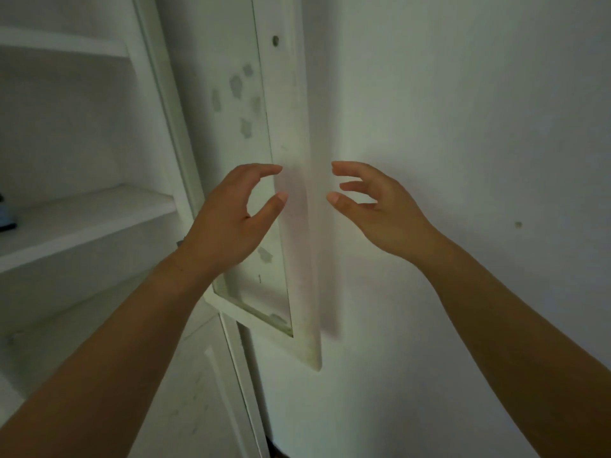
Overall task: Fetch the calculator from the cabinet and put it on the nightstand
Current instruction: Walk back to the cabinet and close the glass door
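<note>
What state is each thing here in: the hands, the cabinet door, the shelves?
Left hand: open, fingers curled, holding nothing.
Right hand: open, fingers curled, holding nothing.
Cabinet door: swung open, glass pane smudged.
Middle shelf: mostly bare; a dark object, too cut off to identify, at its left edge.
Upper shelf: nothing visible on it.

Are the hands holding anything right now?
No. The left hand and the right hand are both open and empty, fingers curled, on either side of the open cabinet door edge.
</note>
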### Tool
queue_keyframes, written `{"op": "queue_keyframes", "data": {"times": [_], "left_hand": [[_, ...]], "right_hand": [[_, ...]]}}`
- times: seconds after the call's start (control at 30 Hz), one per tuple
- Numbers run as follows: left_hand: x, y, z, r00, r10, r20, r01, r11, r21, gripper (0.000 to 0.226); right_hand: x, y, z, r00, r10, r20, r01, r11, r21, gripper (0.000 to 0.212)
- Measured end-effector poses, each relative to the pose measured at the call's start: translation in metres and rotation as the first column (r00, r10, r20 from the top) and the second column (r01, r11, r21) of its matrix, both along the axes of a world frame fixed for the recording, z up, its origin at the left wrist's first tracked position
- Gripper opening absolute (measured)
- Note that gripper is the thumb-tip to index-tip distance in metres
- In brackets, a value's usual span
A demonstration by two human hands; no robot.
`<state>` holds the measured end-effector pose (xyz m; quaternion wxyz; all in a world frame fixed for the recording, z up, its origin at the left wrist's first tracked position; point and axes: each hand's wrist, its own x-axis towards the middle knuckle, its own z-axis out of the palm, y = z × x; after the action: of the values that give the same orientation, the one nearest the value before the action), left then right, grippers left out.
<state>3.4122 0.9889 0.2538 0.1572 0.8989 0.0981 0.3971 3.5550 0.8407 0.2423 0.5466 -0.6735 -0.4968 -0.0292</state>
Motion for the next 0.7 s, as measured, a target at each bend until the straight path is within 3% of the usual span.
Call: {"op": "queue_keyframes", "data": {"times": [0.13, 0.37, 0.7], "left_hand": [[0.026, 0.008, 0.034, 0.996, 0.025, 0.084, -0.034, 0.994, 0.103, 0.043], [0.057, 0.011, 0.089, 0.957, 0.081, 0.279, -0.086, 0.996, 0.008, 0.055], [0.08, 0.018, 0.101, 0.941, 0.206, 0.27, -0.222, 0.975, 0.028, 0.067]], "right_hand": [[0.026, 0.02, 0.031, 0.998, 0.05, 0.025, -0.052, 0.996, 0.071, 0.048], [0.056, 0.049, 0.057, 0.983, 0.177, 0.047, -0.182, 0.971, 0.154, 0.052], [0.07, 0.075, 0.063, 0.908, 0.418, 0.035, -0.418, 0.894, 0.159, 0.049]]}}
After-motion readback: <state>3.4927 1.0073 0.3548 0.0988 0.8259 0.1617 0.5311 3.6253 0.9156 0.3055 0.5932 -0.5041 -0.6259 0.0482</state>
